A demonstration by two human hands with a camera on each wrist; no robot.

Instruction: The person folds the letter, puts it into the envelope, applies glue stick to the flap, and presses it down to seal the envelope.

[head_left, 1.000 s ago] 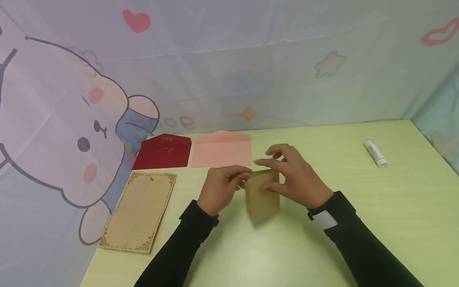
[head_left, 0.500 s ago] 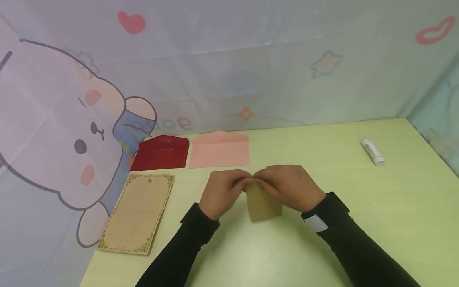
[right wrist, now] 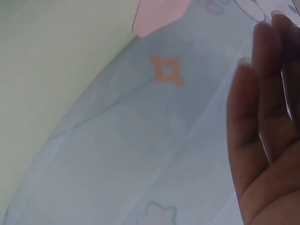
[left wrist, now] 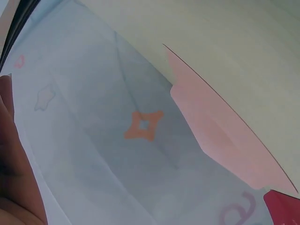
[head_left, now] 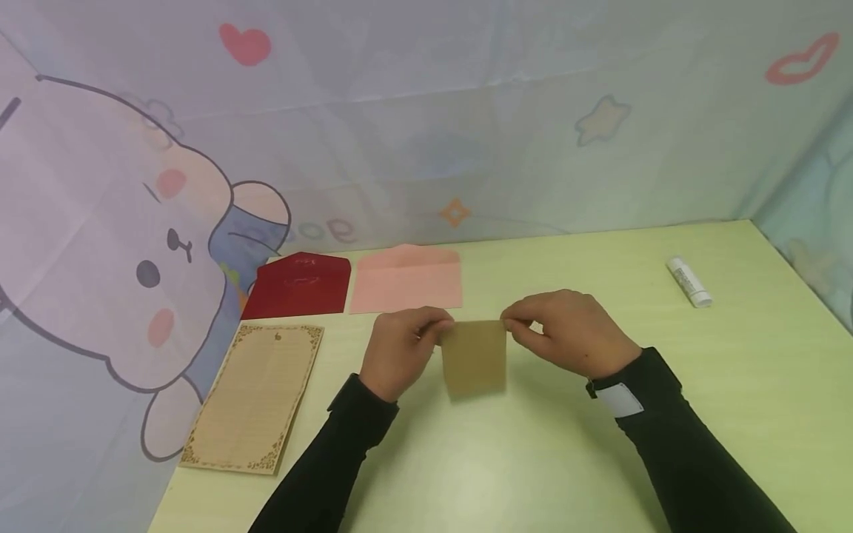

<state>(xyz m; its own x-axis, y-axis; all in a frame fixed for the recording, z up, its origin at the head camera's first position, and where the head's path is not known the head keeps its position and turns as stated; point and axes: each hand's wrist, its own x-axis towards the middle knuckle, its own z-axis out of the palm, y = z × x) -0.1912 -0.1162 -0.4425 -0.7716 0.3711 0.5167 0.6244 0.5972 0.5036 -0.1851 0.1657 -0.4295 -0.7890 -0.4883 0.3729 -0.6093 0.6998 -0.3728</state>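
Observation:
A small folded piece of brown paper (head_left: 474, 360) hangs upright between the two hands above the table. My left hand (head_left: 403, 348) pinches its upper left corner between thumb and fingers. At the upper right corner, my right hand (head_left: 569, 329) pinches the paper's edge. Only part of the left hand (left wrist: 18, 173) enters the left wrist view, at its left edge. Several fingers of the right hand (right wrist: 267, 122) show along the right side of the right wrist view; the paper is out of sight in both wrist views.
Sheets of bordered letter paper (head_left: 253, 400) lie on the table's left. Behind them are a red envelope (head_left: 298, 285) and a pink envelope (head_left: 406, 280), flaps up. A white glue stick (head_left: 689, 282) lies at the right. A printed cloth (head_left: 400, 133) hangs behind the table (head_left: 480, 481).
My right hand closed on the paper's top edge near the left hand, then slid right to the far corner. The paper has turned to face the camera more squarely.

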